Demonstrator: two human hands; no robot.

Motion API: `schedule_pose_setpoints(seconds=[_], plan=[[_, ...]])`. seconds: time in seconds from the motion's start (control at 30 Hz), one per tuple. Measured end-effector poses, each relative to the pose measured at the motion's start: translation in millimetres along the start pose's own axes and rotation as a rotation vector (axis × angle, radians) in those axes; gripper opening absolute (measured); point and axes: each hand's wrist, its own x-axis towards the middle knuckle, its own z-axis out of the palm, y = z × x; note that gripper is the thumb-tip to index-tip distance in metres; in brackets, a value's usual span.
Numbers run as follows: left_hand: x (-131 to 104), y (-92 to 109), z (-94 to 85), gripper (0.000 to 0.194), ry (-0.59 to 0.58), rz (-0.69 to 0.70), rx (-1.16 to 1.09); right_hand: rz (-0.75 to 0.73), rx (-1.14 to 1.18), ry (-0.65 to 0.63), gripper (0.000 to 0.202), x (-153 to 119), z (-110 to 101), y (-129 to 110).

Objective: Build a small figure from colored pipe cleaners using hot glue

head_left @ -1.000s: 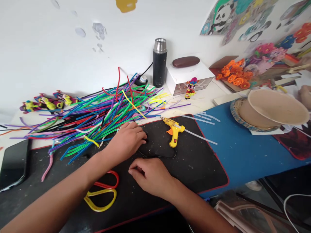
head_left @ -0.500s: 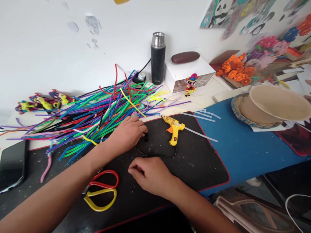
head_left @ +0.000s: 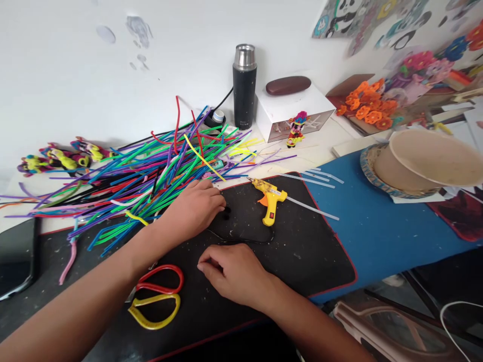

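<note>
My left hand (head_left: 194, 207) rests over the black mat by the pile of coloured pipe cleaners (head_left: 151, 176), its fingers curled under and mostly hidden. Right by its fingertips is a small fuzzy black piece (head_left: 227, 211); whether the fingers touch it I cannot tell. Closer to me, my right hand (head_left: 234, 274) is closed with thumb and forefinger together; anything between them is too small or hidden to see. A yellow glue gun (head_left: 270, 198) with a clear glue stick lies to the right of my left hand. Scissors with red and yellow handles (head_left: 160, 281) lie beneath my left forearm.
Loose glue sticks (head_left: 317, 180) lie on the blue cloth (head_left: 385, 231). At the back stand a black thermos (head_left: 244, 93) and a white box (head_left: 279, 108) with a small figure in front. A large beige bowl (head_left: 418, 161) is at right, a phone (head_left: 18, 251) at left.
The view has shifted slightly. Both hands keep nearly the same pose and place, with only a tiny drift to the left.
</note>
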Motion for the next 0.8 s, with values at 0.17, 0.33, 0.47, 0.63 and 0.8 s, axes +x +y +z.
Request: schedule_pose_setpoints(seconds=[0.17, 0.33, 0.47, 0.63, 0.8], plan=[[-11, 4, -2.9, 0.017, -0.022, -0.022, -0.036, -0.016, -0.002, -0.004, 0.01, 1, 1, 1], [-13, 14, 2.5, 0.013, -0.019, -0.027, -0.034, -0.008, 0.007, 0.005, 0.01, 0, 2, 3], [-10, 20, 5.7, 0.01, -0.027, -0.014, -0.013, 0.019, 0.025, 0.003, 0.011, 0, 1, 1], [-12, 21, 10.1, 0.012, -0.004, -0.021, -0.035, 0.048, 0.111, 0.02, 0.01, -1, -1, 0], [-18, 19, 10.3, 0.01, 0.047, -0.038, -0.109, 0.051, 0.178, 0.055, 0.01, -3, 2, 2]])
